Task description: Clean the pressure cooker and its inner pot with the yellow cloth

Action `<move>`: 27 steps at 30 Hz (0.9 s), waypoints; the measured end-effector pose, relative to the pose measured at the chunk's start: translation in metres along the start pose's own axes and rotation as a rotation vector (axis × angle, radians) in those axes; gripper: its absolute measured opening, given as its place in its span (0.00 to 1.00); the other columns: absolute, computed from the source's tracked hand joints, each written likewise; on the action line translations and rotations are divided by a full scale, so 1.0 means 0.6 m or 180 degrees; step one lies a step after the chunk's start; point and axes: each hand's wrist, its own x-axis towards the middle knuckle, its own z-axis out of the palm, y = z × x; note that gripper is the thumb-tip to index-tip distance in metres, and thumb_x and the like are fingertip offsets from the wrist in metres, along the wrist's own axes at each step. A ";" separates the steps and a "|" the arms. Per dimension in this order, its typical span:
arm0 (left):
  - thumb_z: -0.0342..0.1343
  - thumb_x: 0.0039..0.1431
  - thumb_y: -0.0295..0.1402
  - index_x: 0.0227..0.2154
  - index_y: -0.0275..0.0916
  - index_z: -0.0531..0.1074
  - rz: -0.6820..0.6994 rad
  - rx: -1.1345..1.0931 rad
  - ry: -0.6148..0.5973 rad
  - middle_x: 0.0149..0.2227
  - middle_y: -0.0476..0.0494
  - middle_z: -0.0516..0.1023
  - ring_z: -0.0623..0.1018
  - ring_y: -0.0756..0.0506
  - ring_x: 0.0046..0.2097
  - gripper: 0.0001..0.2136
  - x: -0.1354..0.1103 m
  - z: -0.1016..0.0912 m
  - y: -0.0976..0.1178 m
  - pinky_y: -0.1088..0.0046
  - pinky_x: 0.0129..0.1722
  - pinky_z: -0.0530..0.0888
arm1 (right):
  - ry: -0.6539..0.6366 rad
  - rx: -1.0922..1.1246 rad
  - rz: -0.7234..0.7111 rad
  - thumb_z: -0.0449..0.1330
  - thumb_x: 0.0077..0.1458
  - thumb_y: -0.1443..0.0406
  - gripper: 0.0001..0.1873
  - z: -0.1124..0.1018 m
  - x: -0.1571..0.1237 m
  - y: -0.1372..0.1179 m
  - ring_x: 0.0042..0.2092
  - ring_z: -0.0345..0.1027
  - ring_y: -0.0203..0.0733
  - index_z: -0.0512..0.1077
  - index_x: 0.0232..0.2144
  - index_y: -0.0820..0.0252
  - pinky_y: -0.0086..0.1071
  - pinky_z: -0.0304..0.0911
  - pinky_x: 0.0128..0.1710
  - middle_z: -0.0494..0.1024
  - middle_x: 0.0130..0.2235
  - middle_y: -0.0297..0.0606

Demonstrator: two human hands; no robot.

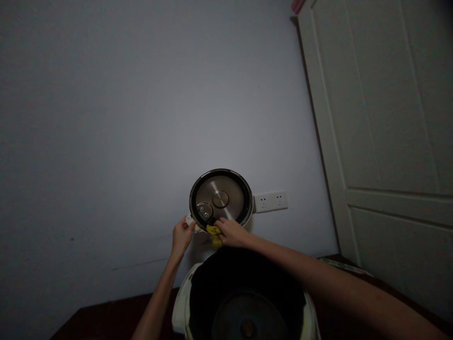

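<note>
At the raised lid (221,198) of a white rice cooker (184,302), propped open against the wall, inner metal plate facing the wearer.

Item 1: yellow cloth (214,232), bunched, pressed to the lid's rim at about 6 o'clock, partly hanging below the edge. Right hand (231,232) lies directly on it, fingers closed around the wad; cloth protrudes at the hand's 9 o'clock side.

Item 2: left hand (181,236), its grip pinched on the lid's edge or latch tab at about 8 o'clock, steadying it.

Progress, as judged: wiping appears to be under way along the lower rim; the central plate looks shiny, though dim light prevents telling what is clean and what remains. The dark seal ring around the rest of the rim seems yet to be covered.

Item 3: cooker body below, its dark inner cavity (244,297) open and without a pot, heating plate visible at the bottom.

Surroundings: dark counter (106,321) beneath; white wall socket (271,201) at the lid's 3 o'clock; white door (389,141) further right.
</note>
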 end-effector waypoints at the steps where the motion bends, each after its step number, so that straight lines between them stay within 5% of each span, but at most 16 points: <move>1: 0.59 0.42 0.38 0.41 0.31 0.74 -0.0023 -0.0041 -0.0022 0.35 0.37 0.81 0.79 0.39 0.39 0.22 0.000 0.000 -0.002 0.69 0.34 0.74 | -0.0025 0.0017 -0.0073 0.55 0.54 0.64 0.17 -0.001 0.001 -0.004 0.40 0.70 0.42 0.66 0.47 0.60 0.31 0.62 0.37 0.72 0.44 0.42; 6: 0.59 0.44 0.39 0.43 0.30 0.73 -0.0027 -0.0061 -0.0037 0.38 0.35 0.80 0.79 0.40 0.39 0.23 -0.002 -0.001 -0.010 0.68 0.35 0.74 | -0.0199 -0.0110 -0.0426 0.58 0.50 0.65 0.14 -0.037 -0.016 0.028 0.36 0.69 0.42 0.72 0.41 0.55 0.32 0.60 0.33 0.72 0.41 0.39; 10: 0.59 0.44 0.39 0.44 0.30 0.73 -0.0051 -0.0078 -0.0055 0.41 0.35 0.80 0.79 0.39 0.41 0.24 -0.004 -0.002 -0.006 0.68 0.35 0.74 | 0.0067 -0.0496 -0.0452 0.59 0.49 0.69 0.18 -0.113 -0.021 0.104 0.48 0.62 0.52 0.72 0.44 0.59 0.41 0.56 0.44 0.69 0.46 0.47; 14: 0.58 0.44 0.39 0.45 0.32 0.72 -0.0067 -0.0099 -0.0063 0.42 0.37 0.80 0.79 0.40 0.43 0.24 -0.008 -0.002 0.005 0.70 0.35 0.74 | 0.0675 -0.1458 -0.0625 0.57 0.52 0.69 0.13 -0.196 0.005 0.179 0.48 0.57 0.52 0.73 0.42 0.62 0.45 0.52 0.46 0.70 0.47 0.47; 17: 0.58 0.44 0.40 0.45 0.32 0.72 -0.0034 -0.0102 -0.0095 0.43 0.37 0.79 0.79 0.40 0.43 0.25 -0.008 -0.002 0.009 0.71 0.36 0.73 | 0.0578 -0.1825 -0.1072 0.53 0.57 0.70 0.10 -0.227 0.035 0.211 0.48 0.56 0.49 0.74 0.37 0.61 0.44 0.51 0.46 0.71 0.45 0.44; 22: 0.58 0.45 0.40 0.45 0.32 0.72 0.0014 0.0010 -0.0115 0.41 0.37 0.80 0.79 0.40 0.41 0.24 -0.007 -0.004 0.007 0.71 0.36 0.73 | 0.0224 -0.1911 -0.1336 0.52 0.58 0.72 0.14 -0.219 0.053 0.226 0.48 0.56 0.46 0.74 0.26 0.58 0.41 0.52 0.47 0.72 0.41 0.39; 27: 0.58 0.47 0.40 0.44 0.33 0.73 0.0160 0.0091 -0.0087 0.40 0.39 0.80 0.79 0.41 0.41 0.21 -0.009 -0.004 0.011 0.71 0.38 0.73 | 0.0038 -0.1810 -0.1113 0.51 0.56 0.74 0.15 -0.167 0.014 0.216 0.45 0.59 0.48 0.75 0.25 0.59 0.43 0.54 0.46 0.73 0.36 0.43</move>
